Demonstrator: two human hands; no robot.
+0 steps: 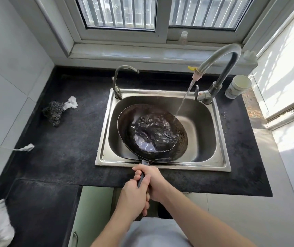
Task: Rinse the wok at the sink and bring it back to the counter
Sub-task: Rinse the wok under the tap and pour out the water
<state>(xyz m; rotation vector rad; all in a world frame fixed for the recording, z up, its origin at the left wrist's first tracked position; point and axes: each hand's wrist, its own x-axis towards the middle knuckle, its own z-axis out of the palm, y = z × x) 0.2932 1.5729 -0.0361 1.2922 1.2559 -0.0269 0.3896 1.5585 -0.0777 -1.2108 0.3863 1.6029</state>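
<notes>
Left hand [133, 196]: clamped round rear of wok handle, 6 o'clock, nearest.
Right hand [151, 182]: clamped on same handle just ahead, overlapping left.
Wok handle [141, 177]: dark, mostly hidden under both hands; crosses sink's front rim.
Wok [152, 132]: inside sink basin, centre, tilted, holding pool of water; count one.
Sink [105, 139]: steel, single basin; count one.
Water stream [183, 100]: from 1 o'clock, striking wok's right edge.
Risk, spill: heavy sloshing water, likely over front rim onto counter if lifted unemptied.
Risk, slip: wet handle, weight far forward of grip.
Risk, splash: stream glancing off rim.
Faucets: two, tall [219, 68] at 1 o'clock, small [121, 81] at 11.
Scourer [53, 111]: one, 10 o'clock on counter [67, 139].
White jar [238, 86]: one, 2 o'clock.
</notes>
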